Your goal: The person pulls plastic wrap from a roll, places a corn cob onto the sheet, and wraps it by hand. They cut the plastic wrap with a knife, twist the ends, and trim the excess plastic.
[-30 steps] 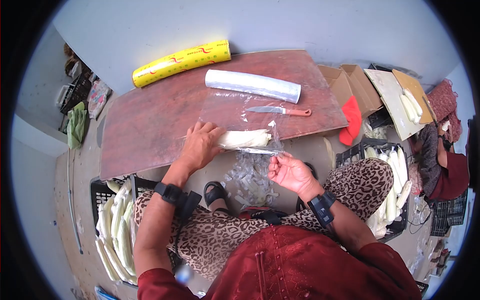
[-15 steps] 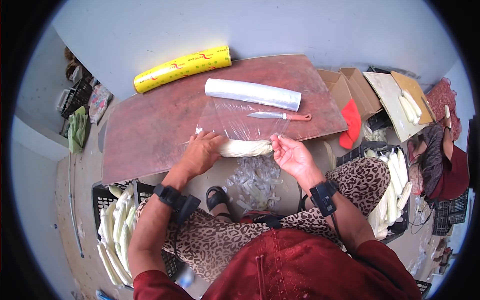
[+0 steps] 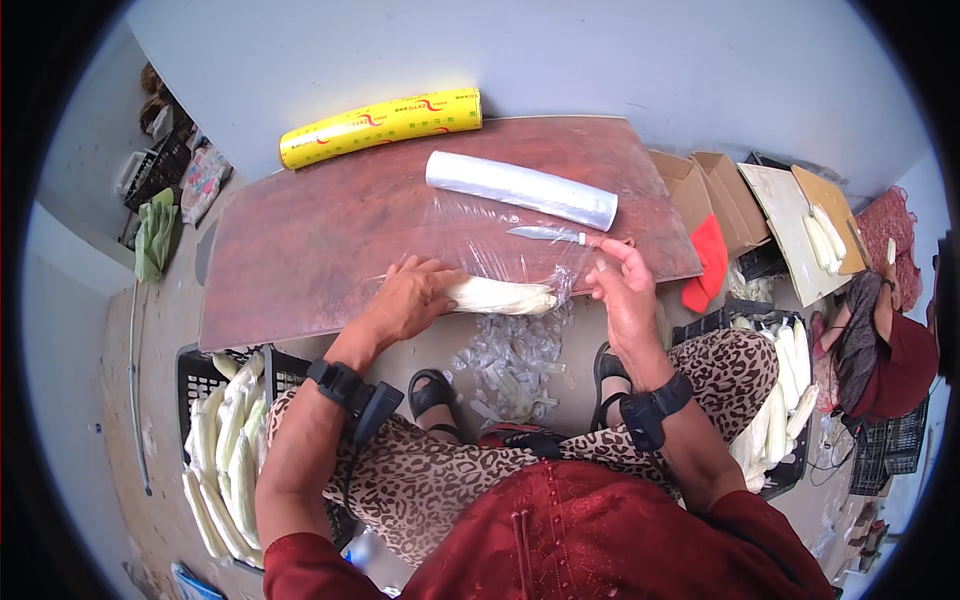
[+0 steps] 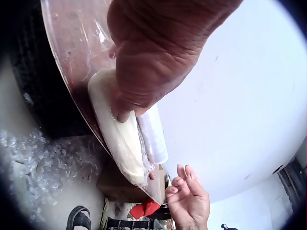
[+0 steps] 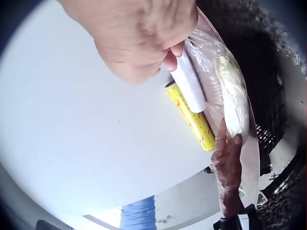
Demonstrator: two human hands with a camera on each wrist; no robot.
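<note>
A pale, husk-covered corn bundle (image 3: 505, 296) lies along the table's near edge, clear film (image 3: 475, 240) stretching from it toward the white film roll (image 3: 522, 190). My left hand (image 3: 405, 300) grips the bundle's left end; in the left wrist view its thumb lies on the pale corn (image 4: 120, 139). Beyond the bundle's right end, my right hand (image 3: 628, 305) is raised with loosely bent fingers, holding nothing visible. Its fingertips overlap the orange handle of the knife (image 3: 545, 233) in the head view; contact cannot be told. The left wrist view shows the right hand (image 4: 188, 203) apart from the bundle.
A yellow roll (image 3: 380, 128) lies at the table's back edge. Crates of corn flank my legs, left (image 3: 235, 450) and right (image 3: 785, 400). Plastic scraps (image 3: 515, 370) cover the floor below. Cardboard boxes and a red cloth (image 3: 706, 262) are at the right; another person sits beyond.
My right hand has left the bundle's right end and moved right and up beside the knife handle. The bundle has come down from its earlier raised position, with my left hand still gripping it.
</note>
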